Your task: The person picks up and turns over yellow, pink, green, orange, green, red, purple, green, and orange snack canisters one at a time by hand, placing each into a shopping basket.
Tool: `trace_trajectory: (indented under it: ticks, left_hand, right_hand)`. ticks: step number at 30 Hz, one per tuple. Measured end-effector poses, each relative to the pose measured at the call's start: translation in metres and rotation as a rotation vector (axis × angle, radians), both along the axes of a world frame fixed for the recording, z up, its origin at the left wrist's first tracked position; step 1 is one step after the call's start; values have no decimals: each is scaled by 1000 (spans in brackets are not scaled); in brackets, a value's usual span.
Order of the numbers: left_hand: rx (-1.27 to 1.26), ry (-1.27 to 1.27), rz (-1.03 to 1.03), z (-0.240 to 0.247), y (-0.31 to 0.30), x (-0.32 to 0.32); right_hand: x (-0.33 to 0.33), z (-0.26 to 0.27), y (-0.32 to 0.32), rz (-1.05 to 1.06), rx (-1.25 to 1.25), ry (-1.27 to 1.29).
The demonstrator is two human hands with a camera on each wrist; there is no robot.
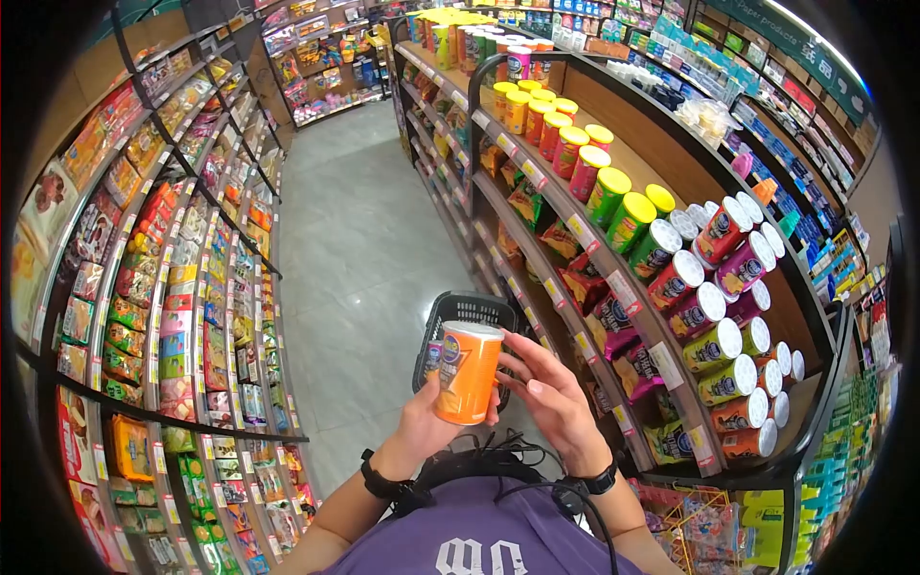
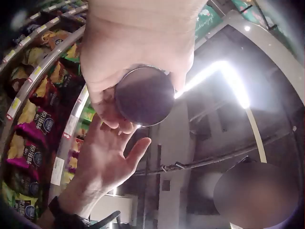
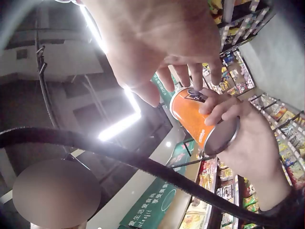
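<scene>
My left hand (image 1: pixel 422 414) grips an orange snack can (image 1: pixel 468 374) with a white lid, held upright at chest height. The left wrist view shows the can's metal base (image 2: pixel 144 95) ringed by the left hand's fingers (image 2: pixel 102 102). My right hand (image 1: pixel 553 395) is just right of the can with its fingers relaxed and spread; its fingertips (image 3: pixel 202 78) reach the can's upper side (image 3: pixel 190 114). I cannot tell whether they press on it. The right palm (image 2: pixel 107 157) holds nothing.
A black shopping basket (image 1: pixel 467 310) hangs just beyond the can. Right-hand shelves (image 1: pixel 575 235) carry rows of snack cans (image 1: pixel 704 311) above chip bags. Left-hand shelves (image 1: pixel 182 287) are packed with snack packets. A grey tiled aisle (image 1: pixel 355 230) runs ahead between them.
</scene>
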State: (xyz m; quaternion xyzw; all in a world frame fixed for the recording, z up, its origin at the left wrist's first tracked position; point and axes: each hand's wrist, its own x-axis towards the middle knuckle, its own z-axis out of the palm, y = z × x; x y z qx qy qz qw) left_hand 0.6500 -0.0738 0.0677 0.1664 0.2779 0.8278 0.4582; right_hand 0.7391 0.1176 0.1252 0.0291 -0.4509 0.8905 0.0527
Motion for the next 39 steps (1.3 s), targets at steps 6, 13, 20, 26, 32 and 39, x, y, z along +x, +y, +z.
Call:
trace_trajectory:
  ticks: [6,13,20,26,32,39]
  left_hand:
    - [107,-98,-1,-2,-2,-4]
    - [71,-133,43,-4,1,0]
    - [129,-145,32,-7,1,3]
    - [178,-213,36,-7,1,4]
    - [158,-210,30,-6,0,2]
    - [116,-230,33,-9,-1,0]
  right_hand:
    - [4,-1,4,49,42,7]
    - [6,-11,6,77,68,6]
    - [11,-9,4,79,49,-17]
    - [12,-16,2,103,90,-9]
    - [11,-16,2,133,93,40]
    - [11,-15,3,128,88,47]
